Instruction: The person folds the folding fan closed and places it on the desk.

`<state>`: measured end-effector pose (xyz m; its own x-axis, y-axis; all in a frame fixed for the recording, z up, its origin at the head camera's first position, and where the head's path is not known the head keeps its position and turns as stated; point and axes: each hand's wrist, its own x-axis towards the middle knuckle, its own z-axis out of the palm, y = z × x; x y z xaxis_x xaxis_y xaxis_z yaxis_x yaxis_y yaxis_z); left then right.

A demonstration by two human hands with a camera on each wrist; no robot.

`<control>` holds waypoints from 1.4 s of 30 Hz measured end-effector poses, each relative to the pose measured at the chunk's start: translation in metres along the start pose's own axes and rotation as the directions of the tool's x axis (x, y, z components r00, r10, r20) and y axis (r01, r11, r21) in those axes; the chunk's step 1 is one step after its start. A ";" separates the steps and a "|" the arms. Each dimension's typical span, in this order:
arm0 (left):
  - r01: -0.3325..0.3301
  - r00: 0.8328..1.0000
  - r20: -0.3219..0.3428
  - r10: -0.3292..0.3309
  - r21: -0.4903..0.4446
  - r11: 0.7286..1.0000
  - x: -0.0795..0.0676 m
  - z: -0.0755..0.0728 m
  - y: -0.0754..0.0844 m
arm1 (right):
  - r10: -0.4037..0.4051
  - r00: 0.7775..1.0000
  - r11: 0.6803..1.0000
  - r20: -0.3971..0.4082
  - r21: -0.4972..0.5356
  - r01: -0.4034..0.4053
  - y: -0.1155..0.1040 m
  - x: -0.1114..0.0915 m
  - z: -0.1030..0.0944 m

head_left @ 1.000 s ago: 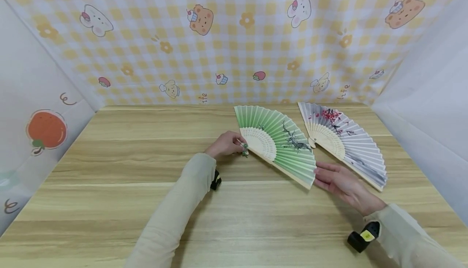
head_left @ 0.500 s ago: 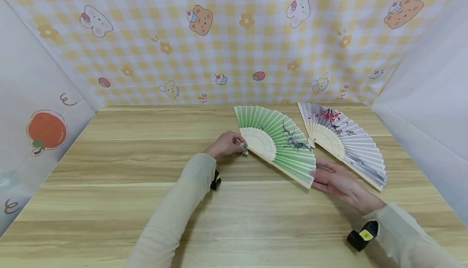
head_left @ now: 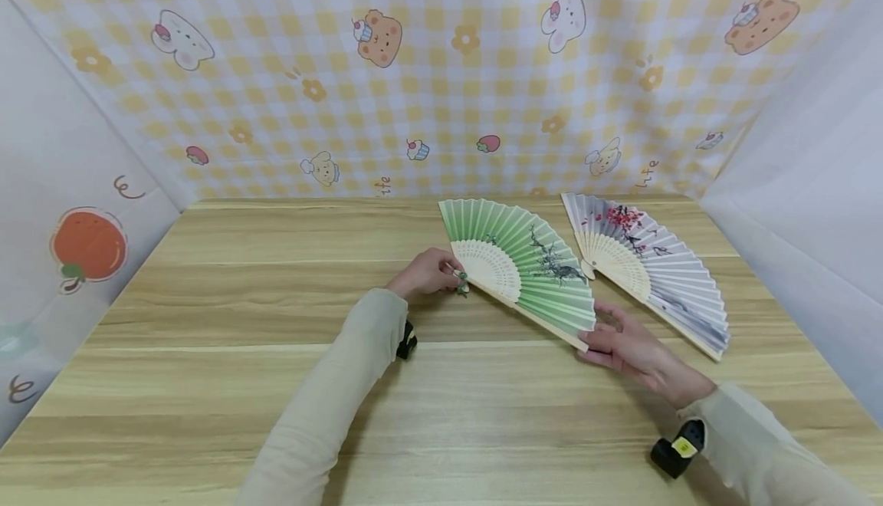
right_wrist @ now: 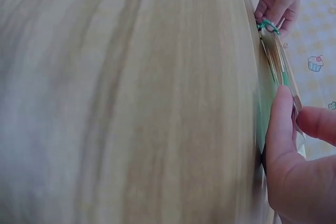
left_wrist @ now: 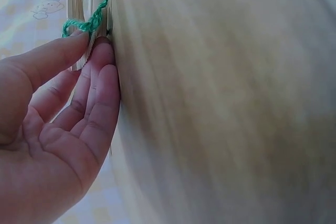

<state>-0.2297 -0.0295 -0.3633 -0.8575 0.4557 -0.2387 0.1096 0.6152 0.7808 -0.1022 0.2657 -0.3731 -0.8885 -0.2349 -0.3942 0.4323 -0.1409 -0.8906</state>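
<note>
A green folding fan [head_left: 552, 295] with a dark branch print lies spread near the table's middle. At its pivot end, my left hand [head_left: 429, 272] pinches the pale sticks between thumb and fingers. A green cord [left_wrist: 86, 23] is tied round those sticks, seen close in the left wrist view. My right hand [head_left: 631, 349] holds the outer end of the fan's lower guard stick, its thumb and a finger on either side in the right wrist view. Some right fingertips are hidden under the green leaf. To the right lies a second spread folding fan [head_left: 679, 280], grey-white with red blossoms.
Both fans lie on a wood-grain table [head_left: 228, 383]. A yellow checked cloth [head_left: 441, 107] hangs along the back edge, and white sheets [head_left: 69, 146] close off the sides. My right forearm passes in front of the grey-white fan.
My right hand has shifted slightly left and its thumb has come onto the green fan's lower guard end. That end has risen a little. My left hand stays in place.
</note>
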 end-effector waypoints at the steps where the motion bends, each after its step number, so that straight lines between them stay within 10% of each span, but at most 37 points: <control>1: 0.004 1.000 -0.002 -0.004 -0.010 1.000 0.000 0.000 0.000 | -0.001 1.000 1.000 -0.003 0.001 0.002 0.000 0.000 0.001; 42: 0.040 0.999 -0.003 -0.041 -0.167 0.985 -0.012 -0.001 -0.011 | 0.005 0.996 0.982 -0.091 0.190 0.013 -0.002 -0.003 0.008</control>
<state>-0.2216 -0.0427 -0.3687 -0.8630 0.4280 -0.2685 -0.0099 0.5170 0.8559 -0.0993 0.2593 -0.3682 -0.8968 -0.1467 -0.4175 0.4423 -0.3238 -0.8364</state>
